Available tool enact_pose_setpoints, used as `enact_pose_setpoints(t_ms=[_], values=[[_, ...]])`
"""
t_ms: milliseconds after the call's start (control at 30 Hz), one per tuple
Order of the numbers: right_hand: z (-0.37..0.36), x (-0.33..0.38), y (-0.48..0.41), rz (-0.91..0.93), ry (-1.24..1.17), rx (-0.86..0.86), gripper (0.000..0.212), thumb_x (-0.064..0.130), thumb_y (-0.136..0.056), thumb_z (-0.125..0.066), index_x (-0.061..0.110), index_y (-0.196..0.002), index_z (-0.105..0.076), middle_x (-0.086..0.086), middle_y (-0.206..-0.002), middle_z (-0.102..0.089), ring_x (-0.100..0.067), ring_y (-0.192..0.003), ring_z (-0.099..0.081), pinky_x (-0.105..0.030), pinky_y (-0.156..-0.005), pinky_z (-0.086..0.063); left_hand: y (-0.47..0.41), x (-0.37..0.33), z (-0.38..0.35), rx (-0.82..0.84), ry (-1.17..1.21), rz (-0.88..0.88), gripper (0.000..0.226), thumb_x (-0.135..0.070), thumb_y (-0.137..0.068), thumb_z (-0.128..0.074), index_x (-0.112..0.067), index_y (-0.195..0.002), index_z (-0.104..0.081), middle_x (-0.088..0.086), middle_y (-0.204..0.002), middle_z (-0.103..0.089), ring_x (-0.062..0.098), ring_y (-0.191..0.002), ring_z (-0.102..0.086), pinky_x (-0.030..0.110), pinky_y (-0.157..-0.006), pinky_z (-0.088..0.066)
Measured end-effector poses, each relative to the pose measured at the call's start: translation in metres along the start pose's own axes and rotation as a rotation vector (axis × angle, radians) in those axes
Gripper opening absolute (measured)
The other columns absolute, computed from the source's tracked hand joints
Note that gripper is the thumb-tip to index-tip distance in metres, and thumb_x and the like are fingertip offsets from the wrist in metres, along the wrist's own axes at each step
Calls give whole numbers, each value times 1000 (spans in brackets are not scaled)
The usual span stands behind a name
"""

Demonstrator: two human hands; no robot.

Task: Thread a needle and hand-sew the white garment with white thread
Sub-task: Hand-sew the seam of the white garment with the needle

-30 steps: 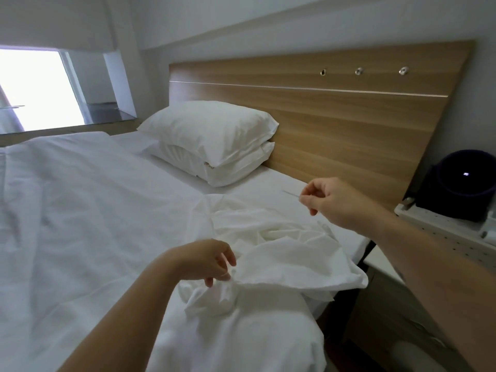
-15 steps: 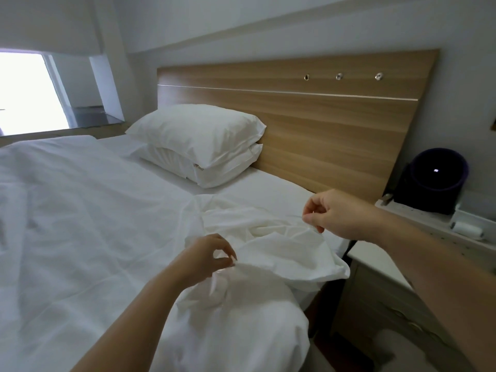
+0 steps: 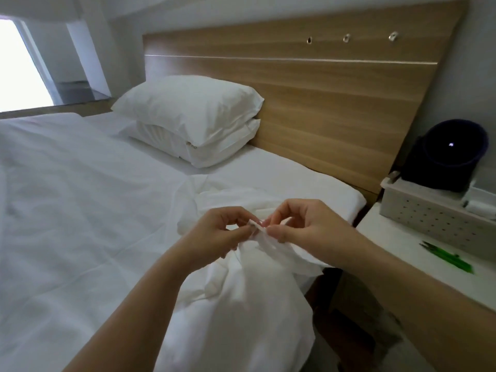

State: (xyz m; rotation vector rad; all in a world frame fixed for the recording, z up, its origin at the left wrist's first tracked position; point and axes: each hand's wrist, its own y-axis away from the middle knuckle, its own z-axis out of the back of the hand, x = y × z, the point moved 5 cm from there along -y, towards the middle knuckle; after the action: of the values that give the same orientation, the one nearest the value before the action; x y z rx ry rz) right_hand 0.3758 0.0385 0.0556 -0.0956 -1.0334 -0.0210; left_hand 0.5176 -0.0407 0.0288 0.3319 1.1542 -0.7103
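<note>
The white garment (image 3: 241,285) lies bunched on the bed's near right corner and hangs toward me. My left hand (image 3: 217,232) pinches a small raised fold of it between thumb and fingers. My right hand (image 3: 306,226) meets that fold from the right, thumb and forefinger pinched together right at the cloth edge. The needle is too small to make out between the fingertips; a thin thread line shows faintly below the fold. Both hands nearly touch at the centre of the head view.
Two stacked white pillows (image 3: 193,116) lean on the wooden headboard (image 3: 322,84). On the bedside table (image 3: 429,277) to the right stand a perforated white box (image 3: 429,218), a dark round device (image 3: 451,154) and a green tool (image 3: 448,257).
My right hand came down and left from a raised position to the fold. My left hand lifted the cloth up to meet it.
</note>
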Motion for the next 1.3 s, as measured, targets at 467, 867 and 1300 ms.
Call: enact_pose_setpoints(t_ms=[467, 867, 1300], values=[[7, -15, -13, 166, -93, -212, 13, 19, -76, -78, 12, -73, -68, 12, -61, -63, 1, -53, -50, -12, -52, -38, -5, -2, 6, -103, -101, -44, 25, -41, -74, -73, -35, -97, -66, -17, -110, -63, -2, -108, -55, 17, -93, -41], [18, -22, -14, 56, -236, -141, 28, 32, -65, -82, 10, -73, -68, -4, -70, -70, -24, -69, -60, -52, -74, -52, -11, -14, -7, -77, 88, -90, 19, -12, -82, -72, -30, -77, -75, -5, -84, -75, 9, -86, -70, 17, -80, -51], [64, -2, -23, 294, 319, -119, 17, 15, -83, -71, 31, -81, -69, 21, -72, -64, 2, -70, -55, -11, -64, -44, -10, -11, -19, -77, 253, -57, 8, -12, -90, -62, -11, -86, -70, -5, -78, -71, 6, -77, -66, 15, -72, -49]])
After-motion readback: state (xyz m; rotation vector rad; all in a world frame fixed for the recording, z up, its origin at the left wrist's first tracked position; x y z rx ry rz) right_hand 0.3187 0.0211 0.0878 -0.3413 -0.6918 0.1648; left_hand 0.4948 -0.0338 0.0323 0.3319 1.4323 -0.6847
